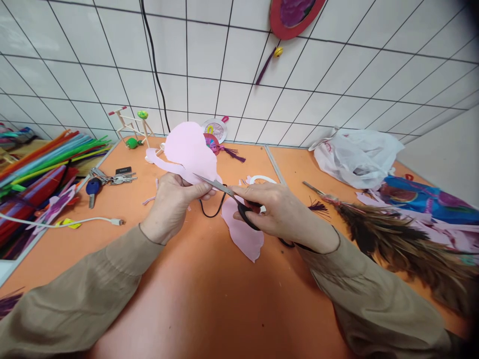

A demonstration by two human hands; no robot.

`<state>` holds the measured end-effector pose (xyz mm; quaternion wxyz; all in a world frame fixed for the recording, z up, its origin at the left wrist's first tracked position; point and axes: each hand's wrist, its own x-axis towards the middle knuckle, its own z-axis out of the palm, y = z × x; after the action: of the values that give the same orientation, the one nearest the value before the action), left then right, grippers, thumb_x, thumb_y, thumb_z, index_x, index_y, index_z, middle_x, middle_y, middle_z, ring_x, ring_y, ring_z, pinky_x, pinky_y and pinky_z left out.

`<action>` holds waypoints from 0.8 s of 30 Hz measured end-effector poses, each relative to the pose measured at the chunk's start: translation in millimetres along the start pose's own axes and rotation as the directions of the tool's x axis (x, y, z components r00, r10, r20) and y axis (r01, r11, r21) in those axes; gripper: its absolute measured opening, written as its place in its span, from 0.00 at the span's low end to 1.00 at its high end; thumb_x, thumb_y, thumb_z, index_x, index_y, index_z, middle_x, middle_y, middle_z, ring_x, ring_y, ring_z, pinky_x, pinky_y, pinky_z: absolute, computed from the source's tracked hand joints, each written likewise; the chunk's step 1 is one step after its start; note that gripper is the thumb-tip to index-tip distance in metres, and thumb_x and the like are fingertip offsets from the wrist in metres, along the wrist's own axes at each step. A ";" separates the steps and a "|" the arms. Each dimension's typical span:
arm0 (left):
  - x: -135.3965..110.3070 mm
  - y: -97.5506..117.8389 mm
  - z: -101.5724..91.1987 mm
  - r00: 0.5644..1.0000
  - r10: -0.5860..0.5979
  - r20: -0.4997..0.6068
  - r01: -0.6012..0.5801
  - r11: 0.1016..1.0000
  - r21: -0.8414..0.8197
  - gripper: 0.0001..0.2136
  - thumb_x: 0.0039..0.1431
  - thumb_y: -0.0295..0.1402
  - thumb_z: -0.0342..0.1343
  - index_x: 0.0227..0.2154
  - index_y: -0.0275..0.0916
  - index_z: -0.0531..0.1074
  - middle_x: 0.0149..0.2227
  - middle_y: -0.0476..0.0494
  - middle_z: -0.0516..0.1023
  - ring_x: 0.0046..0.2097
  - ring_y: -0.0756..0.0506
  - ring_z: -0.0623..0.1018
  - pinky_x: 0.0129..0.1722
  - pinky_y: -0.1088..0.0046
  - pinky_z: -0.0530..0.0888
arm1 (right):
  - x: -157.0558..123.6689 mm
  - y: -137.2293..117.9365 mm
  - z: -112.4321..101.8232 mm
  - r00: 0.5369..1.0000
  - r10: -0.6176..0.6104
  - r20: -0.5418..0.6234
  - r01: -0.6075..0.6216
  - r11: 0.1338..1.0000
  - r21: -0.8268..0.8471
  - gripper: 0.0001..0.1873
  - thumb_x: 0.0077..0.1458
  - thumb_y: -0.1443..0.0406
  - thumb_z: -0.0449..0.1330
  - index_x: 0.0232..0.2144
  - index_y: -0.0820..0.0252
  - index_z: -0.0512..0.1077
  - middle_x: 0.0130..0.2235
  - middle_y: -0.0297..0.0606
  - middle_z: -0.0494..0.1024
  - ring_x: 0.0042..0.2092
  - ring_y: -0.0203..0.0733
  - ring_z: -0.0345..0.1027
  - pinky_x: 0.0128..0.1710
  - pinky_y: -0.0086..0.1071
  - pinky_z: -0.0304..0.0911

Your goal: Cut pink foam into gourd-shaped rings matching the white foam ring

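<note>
My left hand (174, 199) pinches the lower edge of a pink sheet (190, 147), paper or thin foam, held up above the table. A partly cut strip (160, 162) curls away from its left side. My right hand (273, 207) grips scissors (220, 185) with black handles; their blades point left and lie at the sheet's lower edge, close to my left thumb. Below, another pink cut piece (243, 232) rests on the orange table (194, 299), partly hidden by my right hand. A black cord loop (212, 215) lies between my hands.
Keys (92, 189) and a white cable (101, 219) lie left, near colourful pipe cleaners (48, 154). A small stick frame (130, 127) stands behind. At right are a white plastic bag (354, 157), a feather duster (396, 244) and pink scraps (445, 229). A tiled wall (209, 60) closes the back.
</note>
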<state>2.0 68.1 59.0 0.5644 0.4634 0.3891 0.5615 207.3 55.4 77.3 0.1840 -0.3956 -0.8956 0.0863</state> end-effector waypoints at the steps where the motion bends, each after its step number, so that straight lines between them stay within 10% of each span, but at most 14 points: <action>1: -0.3 0.0 0.1 1.000 0.000 0.002 0.000 1.000 -0.004 0.05 0.43 0.26 0.67 0.26 0.33 0.78 0.26 0.46 0.80 0.28 0.48 0.77 0.31 0.74 0.75 | 0.3 -0.3 -0.4 1.000 0.000 0.002 0.000 1.000 -0.002 0.09 0.54 0.70 0.53 0.32 0.59 0.73 0.24 0.32 0.65 0.27 0.37 0.55 0.29 0.32 0.48; 24: -0.9 -0.9 -0.8 1.000 -0.013 -0.021 0.013 1.000 0.001 0.06 0.42 0.27 0.68 0.26 0.33 0.78 0.25 0.45 0.81 0.28 0.48 0.78 0.32 0.73 0.76 | 1.5 -1.4 -1.2 1.000 0.000 -0.003 0.000 1.000 0.019 0.07 0.53 0.71 0.54 0.28 0.58 0.71 0.23 0.31 0.63 0.27 0.36 0.53 0.28 0.31 0.47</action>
<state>1.4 67.3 57.8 0.5640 0.4551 0.3982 0.5624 205.9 55.6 79.2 0.1891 -0.3939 -0.8946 0.0940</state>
